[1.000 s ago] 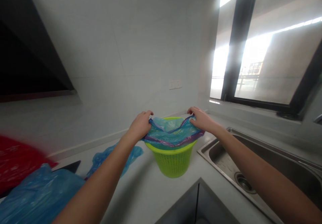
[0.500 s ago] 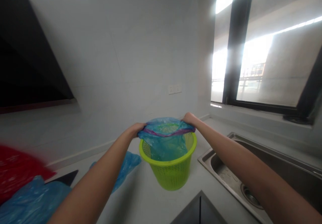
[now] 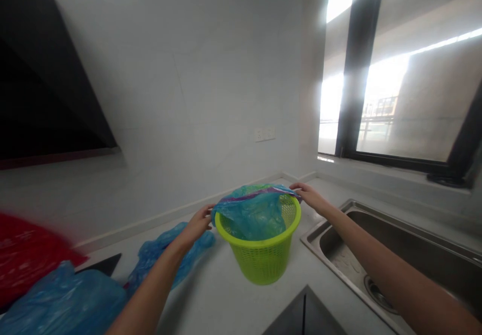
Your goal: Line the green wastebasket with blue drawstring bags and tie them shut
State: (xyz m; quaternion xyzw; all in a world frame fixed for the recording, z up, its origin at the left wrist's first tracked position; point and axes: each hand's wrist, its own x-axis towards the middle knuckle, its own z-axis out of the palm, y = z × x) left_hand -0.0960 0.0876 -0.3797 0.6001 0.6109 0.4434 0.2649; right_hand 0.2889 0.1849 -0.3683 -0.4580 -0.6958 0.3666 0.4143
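We held the blue bag (image 3: pixel 253 214) by its purple-banded mouth over the green basket (image 3: pixel 261 254), which stood on the white surface (image 3: pixel 222 295) just left of the sink (image 3: pixel 376 254). Our left hand (image 3: pixel 198 224) had its grip pinched on the bag's left edge, just outside the basket rim. Our right hand (image 3: pixel 311 197) pinched the right edge at the far right of the rim, fingers (image 3: pixel 297 188) closed on the plastic; the exact finger contact was blurred, so probably thumb and forefinger. The bag's body hung down inside the basket, with its mouth stretched across the top between both hands and not pulled down over the rim. The near side of the rim showed bare.

A second crumpled blue bag (image 3: pixel 165 249) lay on the surface behind our left forearm, close to the basket but apart from it. Another blue plastic heap (image 3: pixel 64 300) sat at the lower left, with something red (image 3: pixel 26 254) beyond it, blurred. A wall socket (image 3: pixel 264 134) sat above the basket, and the window (image 3: pixel 406 84) was over the sink.
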